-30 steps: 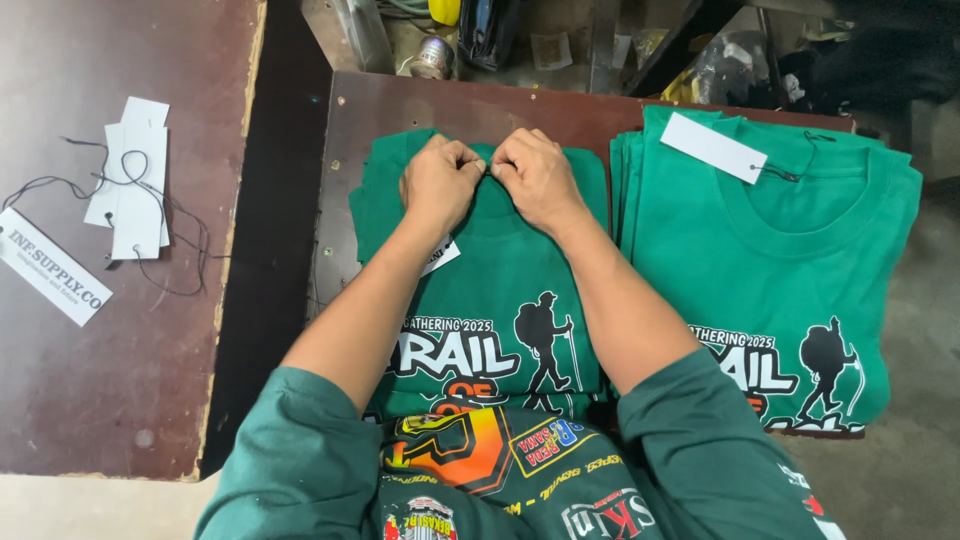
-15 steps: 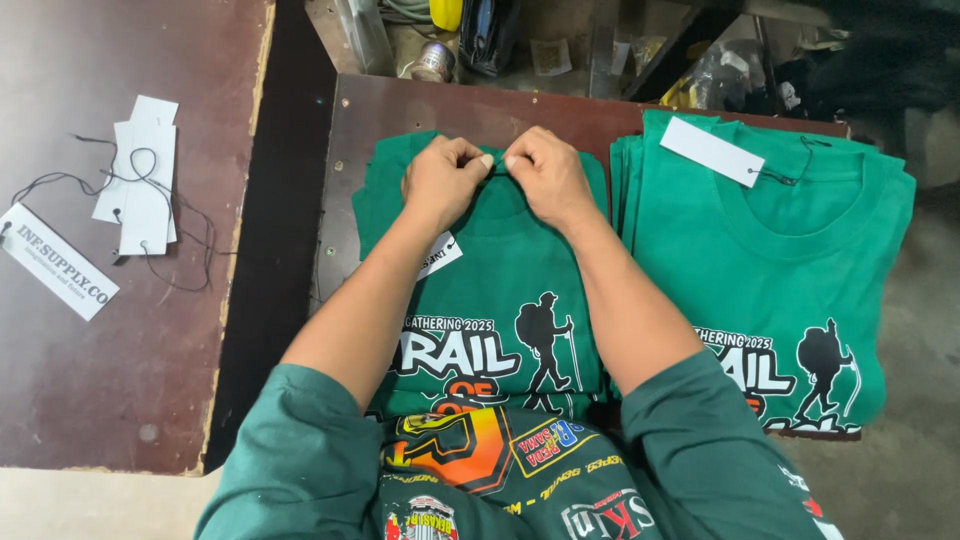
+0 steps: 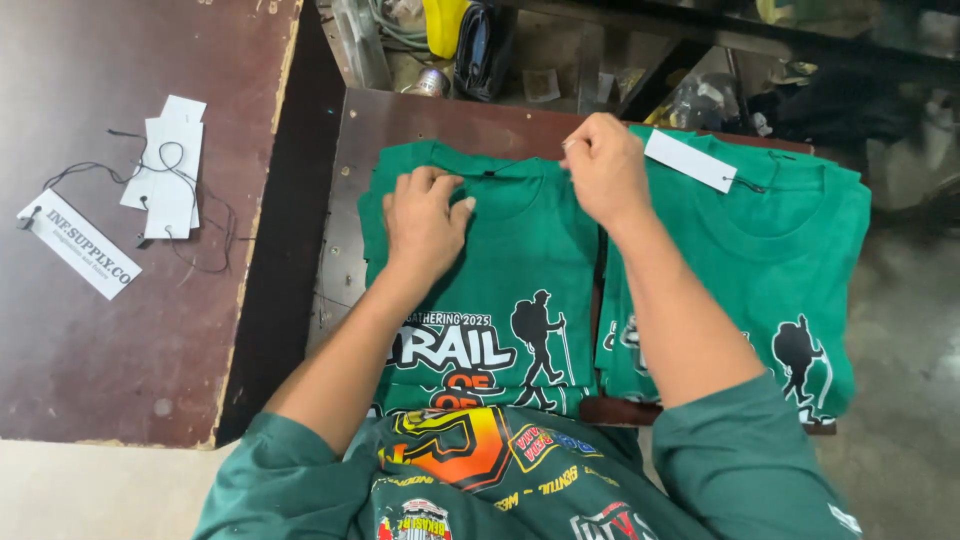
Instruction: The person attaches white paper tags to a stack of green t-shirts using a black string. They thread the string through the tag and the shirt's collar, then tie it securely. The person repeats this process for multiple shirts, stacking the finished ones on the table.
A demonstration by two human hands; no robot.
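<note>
Right hand (image 3: 603,168) moved right off the collar, fingers pinching black string, left hand (image 3: 424,222) flat, fingers spread, on green shirt (image 3: 520,270)

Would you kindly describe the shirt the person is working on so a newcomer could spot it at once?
On the small brown table lie two piles of folded green shirts. The one in question is the top shirt of the left pile, with the left hand flat near its collar and the right hand pinching a thin dark string there. Unlike the right pile, it shows no white tag at the collar.
</note>
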